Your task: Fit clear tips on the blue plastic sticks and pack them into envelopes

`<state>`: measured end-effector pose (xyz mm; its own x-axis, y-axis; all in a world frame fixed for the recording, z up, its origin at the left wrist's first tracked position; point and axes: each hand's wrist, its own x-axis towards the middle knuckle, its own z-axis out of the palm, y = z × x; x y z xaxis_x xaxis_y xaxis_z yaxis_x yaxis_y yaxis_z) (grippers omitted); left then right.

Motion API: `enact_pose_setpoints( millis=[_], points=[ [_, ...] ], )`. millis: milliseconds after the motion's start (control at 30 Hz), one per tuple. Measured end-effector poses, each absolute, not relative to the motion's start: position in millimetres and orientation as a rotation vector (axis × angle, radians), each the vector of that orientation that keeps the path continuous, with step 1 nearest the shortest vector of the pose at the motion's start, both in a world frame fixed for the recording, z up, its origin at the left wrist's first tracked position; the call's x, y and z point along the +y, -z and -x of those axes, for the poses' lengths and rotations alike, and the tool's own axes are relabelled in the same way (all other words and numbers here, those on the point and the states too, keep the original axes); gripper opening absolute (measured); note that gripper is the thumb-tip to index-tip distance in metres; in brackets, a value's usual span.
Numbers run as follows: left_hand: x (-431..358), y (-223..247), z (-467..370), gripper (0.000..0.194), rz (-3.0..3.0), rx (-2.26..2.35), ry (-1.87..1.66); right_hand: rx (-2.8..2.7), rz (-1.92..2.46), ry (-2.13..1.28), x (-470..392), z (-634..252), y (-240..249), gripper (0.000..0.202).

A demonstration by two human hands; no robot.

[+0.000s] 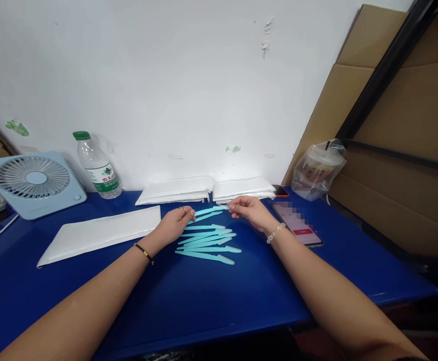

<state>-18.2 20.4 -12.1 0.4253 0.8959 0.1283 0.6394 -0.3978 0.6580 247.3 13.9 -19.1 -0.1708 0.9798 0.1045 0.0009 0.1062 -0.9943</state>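
**Blue table (204, 311), white wall: a stick (210, 210) between two hands**

In the head view, the left hand (172, 225) pinches one end of the stick between thumb and fingers; the right hand (252, 210) pinches the other, paler end with its fingertips. The stick is just above or on the table, in front of the white packets (174, 189). The step in hand looks like handling this single stick by its ends. From here, a move calls for light, even pinches that neither bend it nor disturb its neighbours.

The stick is slim and turquoise, nearly level, with a notched neck. Similar sticks (204, 255) lie fanned nearer the person, some overlapping. One lies close to the left fingers; whether they touch it, I cannot tell.
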Motion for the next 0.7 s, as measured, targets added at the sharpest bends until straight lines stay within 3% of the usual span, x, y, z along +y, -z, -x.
enact_pose_setpoints(
  millis=[233,300,467,700],
  points=[
    [16,10,14,0.042,-2.283,1.178,-0.508,-1.606,1.083,-1.310,12,-246,21,0.030],
    [15,11,14,0.039,-2.363,1.219,-0.501,-1.718,1.187,-1.133,15,-247,23,0.028],
    [20,17,14,0.027,-2.463,1.433,-0.588,-1.934,1.498,-0.320,30,-240,30,0.018],
    [34,25,21,0.023,-2.375,1.439,-0.545,-2.022,1.529,-0.316,41,-251,37,0.012]
  ],
)
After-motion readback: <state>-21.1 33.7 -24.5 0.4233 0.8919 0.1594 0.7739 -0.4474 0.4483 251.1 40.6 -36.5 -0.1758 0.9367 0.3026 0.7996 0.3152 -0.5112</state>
